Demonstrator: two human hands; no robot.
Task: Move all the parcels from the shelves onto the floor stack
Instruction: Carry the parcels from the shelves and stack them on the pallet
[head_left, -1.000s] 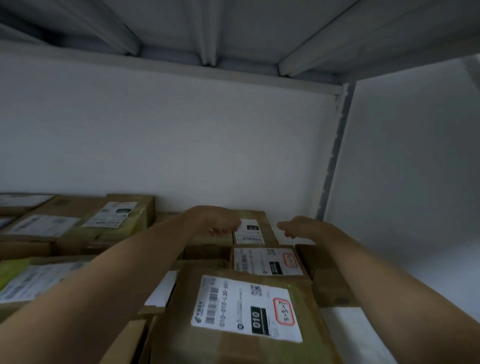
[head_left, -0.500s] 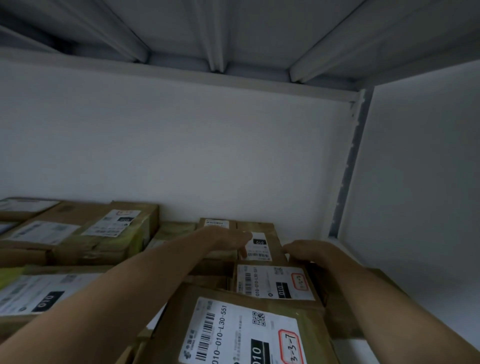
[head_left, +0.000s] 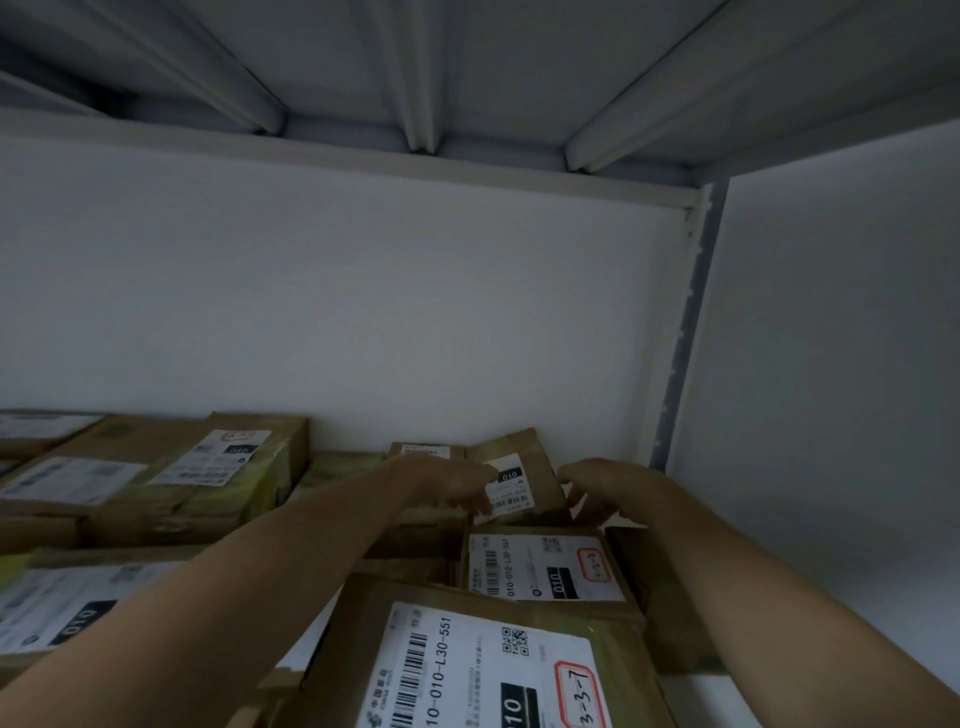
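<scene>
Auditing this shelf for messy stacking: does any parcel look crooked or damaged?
The small parcel at the back is tilted up and twisted askew, unlike the labelled box in front of it, which lies flat. The left hand and right hand hold its sides. No damage shows in the dim light.

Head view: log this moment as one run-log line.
object: small parcel, tilted | left hand: grips its left side | right hand: grips its right side | stage: pickup
</scene>
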